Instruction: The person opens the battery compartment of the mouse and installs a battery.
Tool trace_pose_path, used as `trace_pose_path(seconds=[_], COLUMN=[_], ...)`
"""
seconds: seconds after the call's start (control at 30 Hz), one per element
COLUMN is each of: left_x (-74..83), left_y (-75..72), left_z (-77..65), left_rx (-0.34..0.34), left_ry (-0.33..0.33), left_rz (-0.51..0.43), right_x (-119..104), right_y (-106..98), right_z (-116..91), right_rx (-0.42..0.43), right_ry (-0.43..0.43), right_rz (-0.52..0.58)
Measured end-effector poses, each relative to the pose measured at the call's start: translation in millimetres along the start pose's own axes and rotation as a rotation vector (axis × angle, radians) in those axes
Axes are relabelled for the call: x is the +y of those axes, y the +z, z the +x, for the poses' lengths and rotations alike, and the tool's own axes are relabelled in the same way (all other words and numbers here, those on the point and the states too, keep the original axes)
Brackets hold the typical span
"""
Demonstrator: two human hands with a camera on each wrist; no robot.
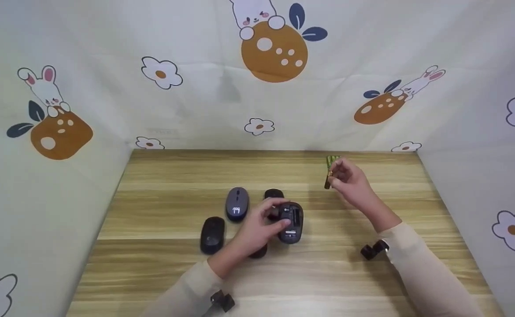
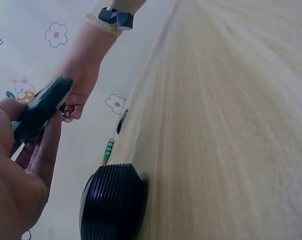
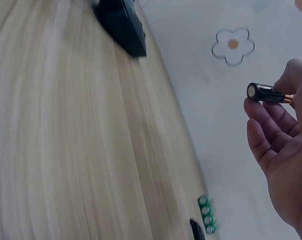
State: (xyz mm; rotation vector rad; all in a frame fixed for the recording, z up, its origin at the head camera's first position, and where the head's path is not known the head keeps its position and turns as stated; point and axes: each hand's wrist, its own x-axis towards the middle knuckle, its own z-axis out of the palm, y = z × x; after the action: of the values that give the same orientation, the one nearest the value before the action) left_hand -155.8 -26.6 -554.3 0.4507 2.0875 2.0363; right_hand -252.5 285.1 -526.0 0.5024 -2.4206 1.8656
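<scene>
My left hand (image 1: 257, 224) grips a black computer mouse (image 1: 291, 233) with its underside turned up, thumb across it. A dark open battery slot shows along that underside. In the left wrist view the mouse (image 2: 43, 110) is seen edge-on between thumb and fingers, raised off the table. Farther back on the right, my right hand (image 1: 350, 180) pinches a black battery with a copper end (image 1: 327, 182) between thumb and fingertips. The right wrist view shows the flat end of this battery (image 3: 263, 93) pointing away from the palm. Just beyond that hand lies a row of green batteries (image 1: 332, 159).
A grey mouse (image 1: 237, 204) and a black mouse (image 1: 213, 235) lie left of my left hand. Two more black mice, one behind the hand (image 1: 274, 193) and one under the wrist (image 1: 259, 252), are partly hidden. A thin dark curved piece (image 2: 121, 121) lies near the green batteries.
</scene>
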Motion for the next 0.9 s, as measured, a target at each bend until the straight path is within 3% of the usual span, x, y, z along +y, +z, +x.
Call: trace_pose_path(seconds=[0.23, 0.63, 0.9], left_x=[-0.3, 2.0, 1.1], left_y=[0.3, 1.8, 2.9], left_z=[-0.3, 0.7, 0.6], left_rx=[-0.015, -0.016, -0.007], left_ry=[0.022, 0.032, 0.042], left_rz=[-0.029, -0.022, 0.021], right_x=[-23, -49, -59], right_y=[21, 43, 50], right_z=[-10, -25, -31], right_rx=[-0.055, -0.136, -0.195], right_ry=[-0.058, -0.183, -0.192], right_rz=[0.041, 0.022, -0.021])
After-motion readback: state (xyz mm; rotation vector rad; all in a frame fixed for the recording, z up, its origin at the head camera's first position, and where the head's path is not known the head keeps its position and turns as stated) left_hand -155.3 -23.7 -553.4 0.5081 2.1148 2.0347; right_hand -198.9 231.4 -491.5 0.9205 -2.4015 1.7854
